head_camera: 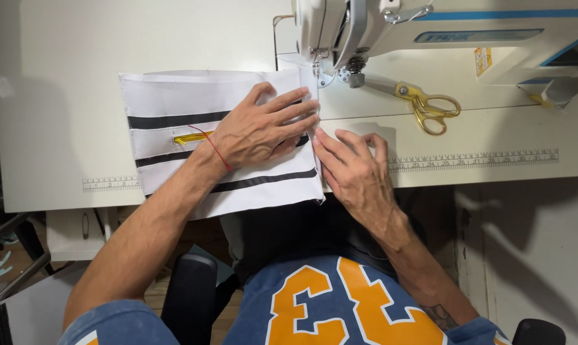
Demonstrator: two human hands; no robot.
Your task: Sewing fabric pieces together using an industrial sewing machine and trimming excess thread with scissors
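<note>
The white fabric with black stripes [174,105] lies in the middle of the frame on the white table [53,76]. The left hand [263,128] rests flat and open on it, fingers spread toward the sewing machine [365,25] at the top. The right hand [356,169] presses the right edge of the fabric with open fingers, grasping nothing. Gold scissors [426,105] lie to the right, apart from the hands. The table at left is free.

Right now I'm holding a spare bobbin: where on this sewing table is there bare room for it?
Bare tabletop left of the striped fabric; another strip between the gold scissors and the printed ruler. Crowded around the needle, under both hands.
</note>
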